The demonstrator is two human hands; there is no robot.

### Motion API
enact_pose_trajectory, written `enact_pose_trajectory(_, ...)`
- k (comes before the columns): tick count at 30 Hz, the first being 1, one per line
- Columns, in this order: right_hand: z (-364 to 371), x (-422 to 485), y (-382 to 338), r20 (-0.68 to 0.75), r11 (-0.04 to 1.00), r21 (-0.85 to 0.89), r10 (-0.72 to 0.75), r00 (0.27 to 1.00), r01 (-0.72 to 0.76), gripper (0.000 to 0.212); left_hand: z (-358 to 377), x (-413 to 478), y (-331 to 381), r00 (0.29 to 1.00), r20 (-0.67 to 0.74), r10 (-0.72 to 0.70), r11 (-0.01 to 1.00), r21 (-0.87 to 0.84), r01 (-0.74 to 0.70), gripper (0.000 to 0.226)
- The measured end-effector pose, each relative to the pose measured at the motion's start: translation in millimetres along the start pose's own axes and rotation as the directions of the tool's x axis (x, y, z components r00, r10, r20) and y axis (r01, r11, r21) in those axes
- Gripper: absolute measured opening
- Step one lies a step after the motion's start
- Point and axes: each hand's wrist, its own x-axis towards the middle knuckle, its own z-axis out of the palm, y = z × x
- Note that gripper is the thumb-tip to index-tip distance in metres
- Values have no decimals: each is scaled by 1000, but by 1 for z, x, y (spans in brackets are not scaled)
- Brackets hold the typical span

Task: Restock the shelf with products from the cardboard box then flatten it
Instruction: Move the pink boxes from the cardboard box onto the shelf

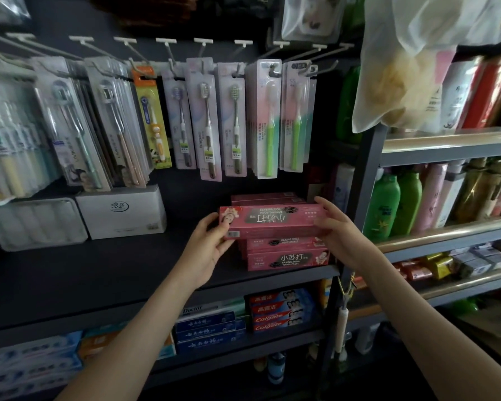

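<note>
I hold a pink toothpaste box (272,222) level with both hands, its print upside down. My left hand (207,247) grips its left end and my right hand (337,231) grips its right end. The box sits on top of a stack of matching pink toothpaste boxes (287,257) at the right end of a dark shelf (99,273). More pink boxes (266,198) lie behind it. The cardboard box is not in view.
Toothbrush packs (206,120) hang on hooks above the shelf. A white box (122,212) and a clear tray (35,224) stand at the left. Blue and red toothpaste boxes (278,311) fill the shelf below. Green bottles (394,206) stand on the right rack, under a hanging plastic bag (402,76).
</note>
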Motion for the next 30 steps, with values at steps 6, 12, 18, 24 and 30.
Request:
enact_pose_trajectory(6, -16, 14, -9, 48, 921, -384, -51, 998, 66, 45, 6, 14, 8, 996, 89, 9, 933, 358, -40, 35)
enact_pose_trajectory(12, -26, 34, -18, -4, 805, -582, -139, 990, 111, 57, 21, 28, 4, 992, 43, 119, 797, 591, -121, 52)
enact_pose_trajectory(18, -30, 35, -7, -13, 815, -563, -173, 985, 136, 60, 22, 30, -8, 965, 76, 252, 695, 680, -235, 54)
enact_pose_trajectory(24, -29, 33, -4, -25, 826, -523, -260, 965, 209, 47, 16, 29, -7, 958, 79, 277, 650, 718, -247, 61)
enact_pose_trajectory(30, -19, 30, -9, -74, 902, -366, -276, 958, 231, 48, 16, 24, -2, 981, 5, 196, 699, 700, -143, 51)
